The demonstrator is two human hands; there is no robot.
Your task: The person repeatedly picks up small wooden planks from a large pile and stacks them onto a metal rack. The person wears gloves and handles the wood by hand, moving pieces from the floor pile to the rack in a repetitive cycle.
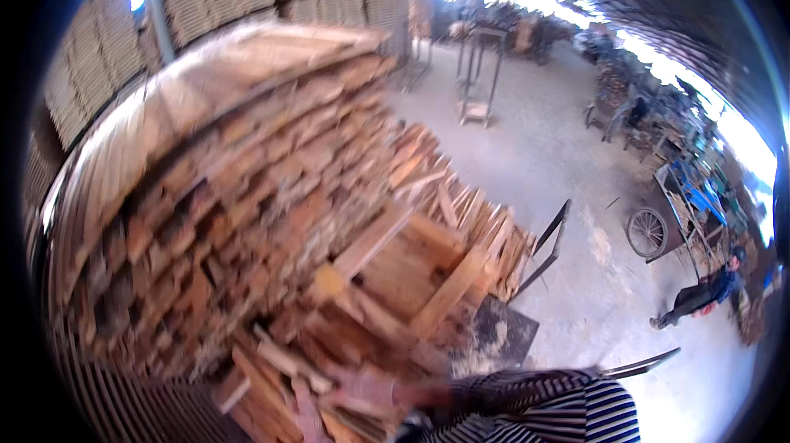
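Observation:
My right hand (366, 391), in what looks like a pale pink glove, reaches leftward from a black-and-white striped sleeve (527, 394). It is over loose wooden slats (280, 354) at the bottom of the view, and motion smears its fingers. Beside it, lower left, a similar pinkish shape (308, 415) among the slats appears to be my left hand; its fingers are not distinct. Whether either hand grips a slat cannot be made out. Just beyond, a wooden box-like frame (407, 270) with raised board sides lies against the pile.
A tall stack of short boards (247, 204) fills the left side. More slats (485, 225) lie behind the frame. Black metal bars (553, 241) stand to the right. Farther off are a metal rack (480, 76), a wheeled cart (648, 231) and another person (708, 291).

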